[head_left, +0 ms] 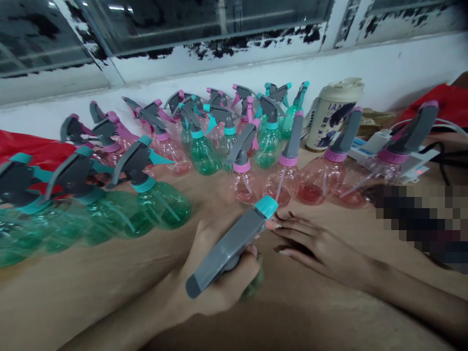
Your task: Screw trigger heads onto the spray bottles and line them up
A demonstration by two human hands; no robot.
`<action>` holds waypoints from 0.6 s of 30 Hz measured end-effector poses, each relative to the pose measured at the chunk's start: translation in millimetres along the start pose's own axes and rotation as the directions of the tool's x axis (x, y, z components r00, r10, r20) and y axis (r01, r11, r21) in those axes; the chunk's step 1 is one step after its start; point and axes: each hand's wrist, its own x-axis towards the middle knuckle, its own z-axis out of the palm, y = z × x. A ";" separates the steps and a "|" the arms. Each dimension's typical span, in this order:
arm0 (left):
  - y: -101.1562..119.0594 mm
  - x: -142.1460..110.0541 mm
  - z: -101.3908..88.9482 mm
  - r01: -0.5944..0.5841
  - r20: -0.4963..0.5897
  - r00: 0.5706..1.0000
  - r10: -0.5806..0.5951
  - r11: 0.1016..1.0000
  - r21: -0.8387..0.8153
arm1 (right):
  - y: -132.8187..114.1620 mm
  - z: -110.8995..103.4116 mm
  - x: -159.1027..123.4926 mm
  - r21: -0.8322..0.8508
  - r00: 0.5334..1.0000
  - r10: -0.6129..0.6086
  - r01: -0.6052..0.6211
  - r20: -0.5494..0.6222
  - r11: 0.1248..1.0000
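Now, left hand [230, 288]: we have it closed around the upper part of a spray bottle, fingers curled tight below the grey head.
Spray bottle [226, 252]: held low in front of us, over the table [95, 287]; our grip hides most of its green body, so we cannot tell whether its base touches the tabletop.
Teal nozzle cap [266, 207]: points away from us; we judge the step in hand to be handling this end of the bottle.
Right hand [325, 248]: ours lies loosely spread, palm down, pinching nothing; its fingertips are just beside the nozzle end, contact unclear.
Next move at the nozzle: we think it calls for a firm left grip and the free fingertips meeting the cap squarely.
Green bottles [164, 204]: lined up to our left.
Pink bottles [318, 180]: a row of four beyond our hands.
Mixed cluster [204, 156]: behind both rows, near the wall.
Lidded cup [331, 117]: beside that cluster, right of it.
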 end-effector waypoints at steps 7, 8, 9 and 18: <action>0.9 2.0 -2.1 -0.040 -0.021 0.999 0.038 0.997 -0.062 | -2.0 -3.4 0.2 -0.016 0.999 0.000 0.000 0.041 1.000; 0.1 1.0 -1.7 -0.028 -0.014 1.000 0.027 0.998 -0.064 | -2.3 -3.8 0.2 -0.015 0.999 0.001 0.000 0.044 1.000; -0.7 -0.1 -1.2 -0.018 -0.010 1.000 0.018 0.998 -0.065 | -2.5 -4.0 0.1 -0.015 0.999 0.002 -0.001 0.046 1.000; -0.9 -3.2 -1.7 -0.016 -0.013 1.000 0.015 0.997 -0.082 | -2.4 -2.2 0.0 0.022 1.000 0.019 -0.019 0.017 1.000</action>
